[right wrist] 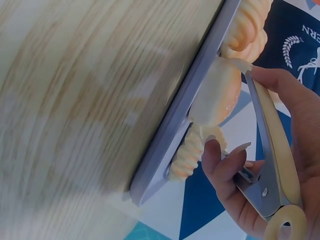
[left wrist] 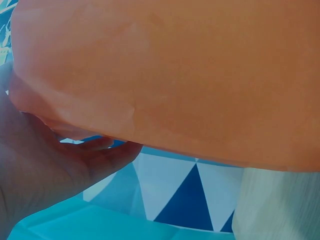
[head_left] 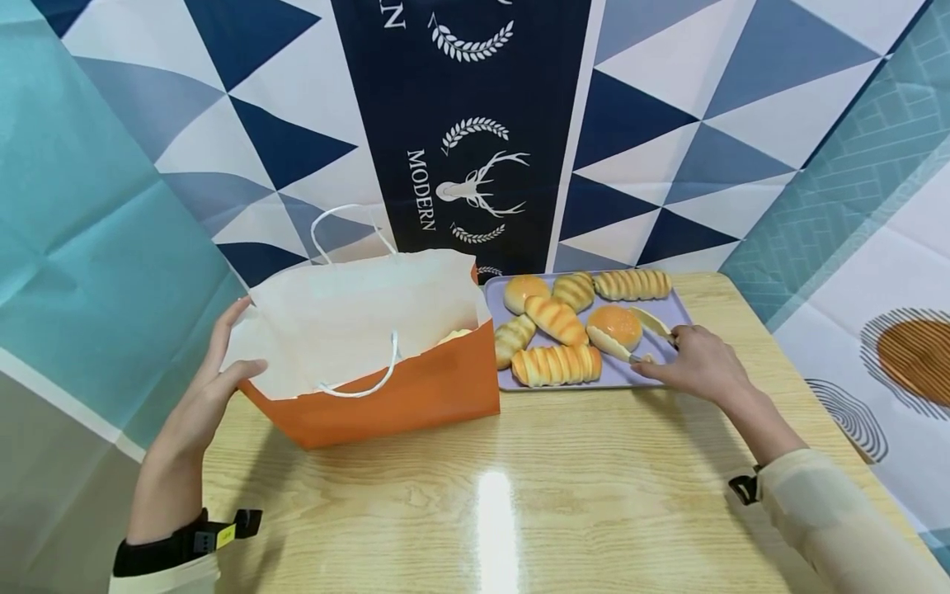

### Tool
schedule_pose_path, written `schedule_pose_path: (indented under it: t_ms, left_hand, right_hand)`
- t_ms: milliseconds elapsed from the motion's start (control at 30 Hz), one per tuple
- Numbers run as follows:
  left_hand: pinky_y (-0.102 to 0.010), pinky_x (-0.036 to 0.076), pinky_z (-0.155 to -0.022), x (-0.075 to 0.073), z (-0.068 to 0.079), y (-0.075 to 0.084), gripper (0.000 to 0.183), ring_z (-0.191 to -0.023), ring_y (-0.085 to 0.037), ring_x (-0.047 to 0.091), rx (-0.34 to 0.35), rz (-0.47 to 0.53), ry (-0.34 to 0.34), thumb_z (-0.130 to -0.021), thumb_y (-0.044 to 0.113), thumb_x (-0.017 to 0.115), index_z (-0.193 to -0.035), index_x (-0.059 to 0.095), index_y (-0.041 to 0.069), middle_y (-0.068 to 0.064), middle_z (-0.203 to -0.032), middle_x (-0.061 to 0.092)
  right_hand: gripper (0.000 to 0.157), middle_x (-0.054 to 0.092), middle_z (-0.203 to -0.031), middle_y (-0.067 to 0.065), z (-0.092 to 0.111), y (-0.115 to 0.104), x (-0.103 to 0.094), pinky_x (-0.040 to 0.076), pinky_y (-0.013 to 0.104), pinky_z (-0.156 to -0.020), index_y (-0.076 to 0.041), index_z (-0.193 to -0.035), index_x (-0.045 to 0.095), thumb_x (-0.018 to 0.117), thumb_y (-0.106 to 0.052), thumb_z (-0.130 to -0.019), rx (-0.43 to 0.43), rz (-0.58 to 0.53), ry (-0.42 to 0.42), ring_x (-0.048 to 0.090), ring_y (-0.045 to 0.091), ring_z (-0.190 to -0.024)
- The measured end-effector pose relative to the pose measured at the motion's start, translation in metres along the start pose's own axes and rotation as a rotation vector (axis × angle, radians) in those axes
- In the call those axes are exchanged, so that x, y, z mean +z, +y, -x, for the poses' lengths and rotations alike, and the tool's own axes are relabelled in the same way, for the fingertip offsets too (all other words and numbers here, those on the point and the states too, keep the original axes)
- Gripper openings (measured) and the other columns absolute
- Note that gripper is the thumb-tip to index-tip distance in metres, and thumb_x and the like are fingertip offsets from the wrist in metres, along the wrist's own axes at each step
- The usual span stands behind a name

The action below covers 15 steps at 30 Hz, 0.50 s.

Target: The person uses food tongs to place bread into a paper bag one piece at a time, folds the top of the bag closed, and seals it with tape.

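On the left, my left hand [head_left: 204, 400] grips the side of an orange paper bag [head_left: 393, 400] with a white inside and white rope handles. A little of something pale yellow shows inside the bag. The left wrist view shows the bag's orange wall [left wrist: 190, 80] beside the fingers [left wrist: 117, 155]. Over on the right, my right hand [head_left: 698, 363] holds metal food tongs [right wrist: 272, 145] with cream-coloured tips. Those tips lie on either side of a round glossy bun [head_left: 614, 324] on a lilac tray [head_left: 671, 309].
Several other bread rolls [head_left: 557, 365] lie on the tray, right against the bag's right side. Both stand on a light wooden table [head_left: 416, 495]. Behind the table hangs a patterned cloth [head_left: 460, 124].
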<state>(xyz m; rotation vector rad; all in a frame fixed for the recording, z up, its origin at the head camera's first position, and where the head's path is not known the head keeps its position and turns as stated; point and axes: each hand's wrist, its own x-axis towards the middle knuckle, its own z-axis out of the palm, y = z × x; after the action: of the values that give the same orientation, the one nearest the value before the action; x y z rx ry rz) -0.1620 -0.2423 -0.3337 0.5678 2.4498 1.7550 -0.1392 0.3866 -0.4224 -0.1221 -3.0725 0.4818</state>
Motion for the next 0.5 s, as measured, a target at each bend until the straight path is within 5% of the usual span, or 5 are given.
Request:
schedule_pose_path:
  t_ms: [300, 500]
  left_hand:
    - [-0.080, -0.012, -0.099, 0.0001, -0.0022, -0.0017, 0.071, -0.143, -0.024, -0.014, 0.007, 0.004, 0.006, -0.102, 0.010, 0.041, -0.160, 0.002, 0.025, 0.001, -0.163, -0.012]
    - [-0.080, -0.011, -0.099, 0.0009, -0.0020, -0.0003, 0.071, -0.143, -0.023, -0.013, 0.000, -0.008, 0.006, -0.102, 0.010, 0.042, -0.160, 0.002, 0.026, 0.003, -0.163, -0.011]
  right_hand:
    - [0.080, 0.056, -0.081, 0.018, 0.0014, 0.0014, 0.0019, 0.033, 0.035, -0.046, 0.008, -0.098, 0.060, 0.070, -0.068, -0.074, -0.002, -0.013, 0.019, 0.048, 0.028, -0.066]
    - [0.075, 0.054, -0.080, 0.018, 0.0017, 0.0014, -0.0058, 0.032, 0.033, -0.047, 0.007, -0.095, 0.060, 0.072, -0.064, -0.075, -0.019, -0.013, 0.055, 0.047, 0.028, -0.065]
